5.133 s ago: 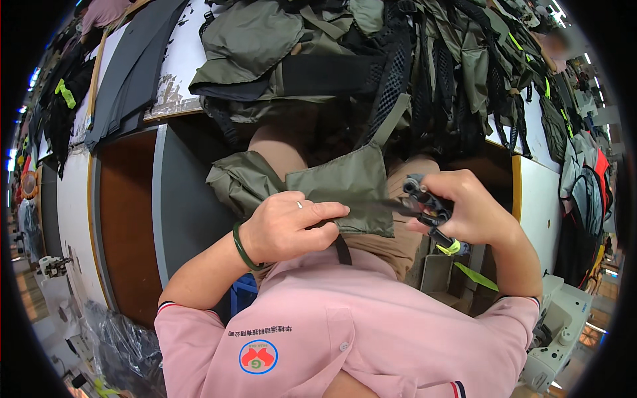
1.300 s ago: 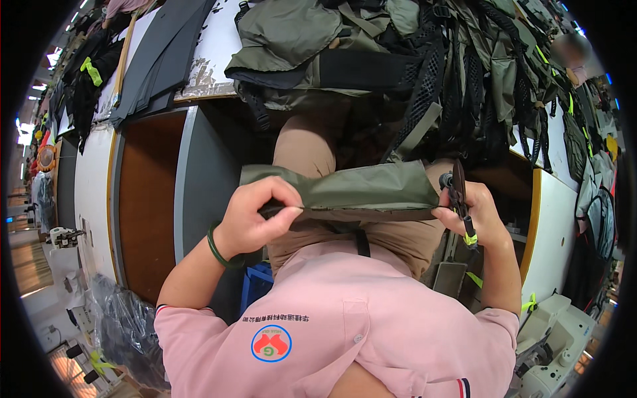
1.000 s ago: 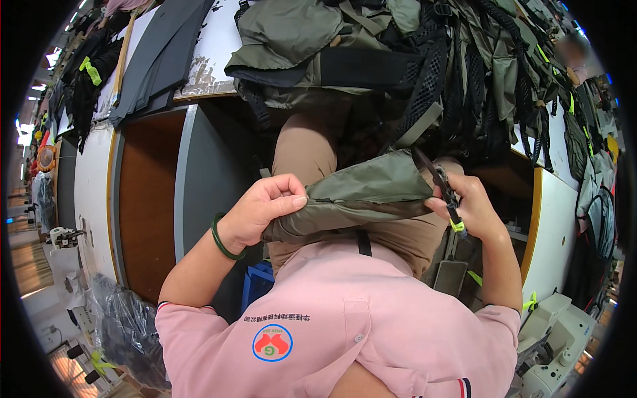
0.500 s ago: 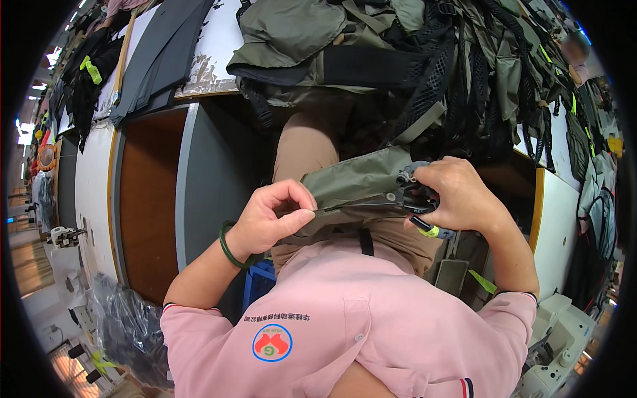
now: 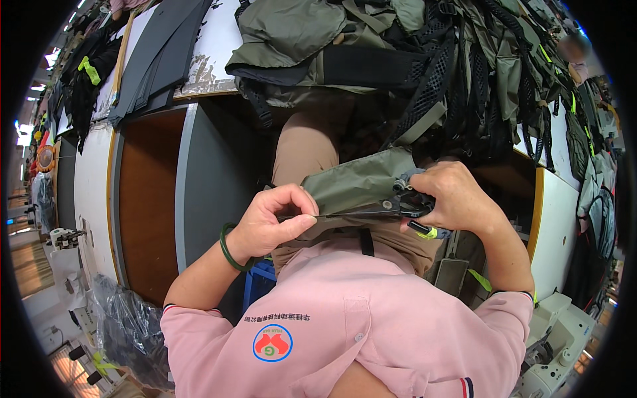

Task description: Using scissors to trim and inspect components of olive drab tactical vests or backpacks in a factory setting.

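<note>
My left hand (image 5: 286, 213) pinches the edge of an olive-green fabric piece (image 5: 358, 178) between thumb and forefinger; a dark green bangle (image 5: 230, 249) circles that wrist. In my right hand (image 5: 458, 192) is a pair of black-handled scissors (image 5: 378, 210). Their blades point left along the fabric's near edge, the tips close to my left fingertips. Whether the blades are parted is hard to make out. The fabric lies over my lap, its far right end close to my right hand. Something small with a black end and yellow-green band (image 5: 424, 229) hangs below my right fingers.
Olive and black backpack parts with straps (image 5: 371, 63) heap over the bench ahead. Dark grey sheets (image 5: 162, 53) lie at its left end, above an open brown compartment (image 5: 151, 205). A sewing machine (image 5: 561, 338) stands at lower right, a blue crate (image 5: 257, 282) beside my left elbow.
My right hand has shifted slightly left with the scissors, and the blades now lie lower along the fabric's edge, nearer my left fingertips. My left hand keeps its pinch.
</note>
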`<action>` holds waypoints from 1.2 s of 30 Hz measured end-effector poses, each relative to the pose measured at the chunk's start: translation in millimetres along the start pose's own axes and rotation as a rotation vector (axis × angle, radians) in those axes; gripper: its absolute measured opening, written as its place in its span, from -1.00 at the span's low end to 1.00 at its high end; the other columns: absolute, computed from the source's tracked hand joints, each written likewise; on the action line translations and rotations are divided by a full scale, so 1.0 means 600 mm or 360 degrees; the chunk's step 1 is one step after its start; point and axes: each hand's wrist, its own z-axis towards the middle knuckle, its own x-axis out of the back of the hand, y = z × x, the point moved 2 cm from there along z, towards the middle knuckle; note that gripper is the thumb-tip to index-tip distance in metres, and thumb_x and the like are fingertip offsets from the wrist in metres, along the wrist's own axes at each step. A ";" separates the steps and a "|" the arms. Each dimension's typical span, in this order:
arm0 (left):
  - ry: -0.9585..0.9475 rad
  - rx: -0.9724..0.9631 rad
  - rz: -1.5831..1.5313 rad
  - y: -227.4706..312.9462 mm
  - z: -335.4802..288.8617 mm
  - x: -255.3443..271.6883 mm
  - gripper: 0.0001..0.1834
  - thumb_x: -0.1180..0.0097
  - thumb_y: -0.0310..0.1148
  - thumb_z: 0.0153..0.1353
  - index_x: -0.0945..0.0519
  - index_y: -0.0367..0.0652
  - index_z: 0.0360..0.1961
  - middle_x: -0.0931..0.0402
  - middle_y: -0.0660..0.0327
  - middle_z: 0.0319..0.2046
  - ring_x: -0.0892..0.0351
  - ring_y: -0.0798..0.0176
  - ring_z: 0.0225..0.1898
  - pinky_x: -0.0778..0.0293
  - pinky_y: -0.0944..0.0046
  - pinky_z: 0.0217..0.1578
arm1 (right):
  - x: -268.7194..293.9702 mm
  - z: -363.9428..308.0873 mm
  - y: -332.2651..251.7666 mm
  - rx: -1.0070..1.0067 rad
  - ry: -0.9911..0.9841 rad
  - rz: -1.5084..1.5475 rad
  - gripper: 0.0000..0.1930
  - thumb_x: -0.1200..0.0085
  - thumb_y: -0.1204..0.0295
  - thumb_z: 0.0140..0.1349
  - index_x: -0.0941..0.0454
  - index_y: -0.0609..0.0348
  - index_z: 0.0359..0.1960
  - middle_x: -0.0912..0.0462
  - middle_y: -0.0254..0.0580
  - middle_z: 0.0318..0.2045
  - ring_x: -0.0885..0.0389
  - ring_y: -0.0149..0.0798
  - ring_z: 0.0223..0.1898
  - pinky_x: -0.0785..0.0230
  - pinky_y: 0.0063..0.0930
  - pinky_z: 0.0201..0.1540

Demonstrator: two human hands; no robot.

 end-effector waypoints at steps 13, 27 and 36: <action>-0.0061 0.0416 -0.0307 0.004 0.034 -0.024 -0.87 -0.21 -0.52 0.23 -0.54 -0.22 -0.21 -0.49 0.40 -0.31 -0.43 0.56 -0.29 -0.39 0.53 -0.23 | -0.037 0.066 -0.057 0.0115 0.0077 0.1343 -0.80 -0.32 0.45 0.06 -0.50 0.25 -0.48 -0.49 -0.35 -0.61 -0.36 -0.50 -0.55 -0.26 -0.55 -0.47; -0.0055 0.0572 -0.0773 -0.041 0.016 0.022 -0.82 -0.19 -0.47 0.25 -0.58 -0.25 -0.14 -0.58 0.31 -0.29 -0.52 0.50 -0.29 -0.45 0.47 -0.21 | -0.036 0.060 -0.035 -0.0437 -0.0164 0.1564 -0.87 -0.28 0.51 0.07 -0.54 0.21 -0.51 -0.49 -0.48 -0.59 -0.40 -0.58 -0.50 -0.25 -0.60 -0.45; 0.0173 -0.0032 0.0207 -0.013 0.011 -0.016 -0.87 -0.24 -0.47 0.21 -0.51 -0.19 -0.27 -0.54 0.33 -0.35 -0.50 0.42 -0.32 -0.43 0.38 -0.25 | -0.055 0.048 -0.024 -0.0233 0.0084 0.1353 -0.78 -0.31 0.43 0.09 -0.49 0.25 -0.47 -0.46 -0.39 -0.62 -0.35 -0.52 -0.55 -0.23 -0.57 -0.48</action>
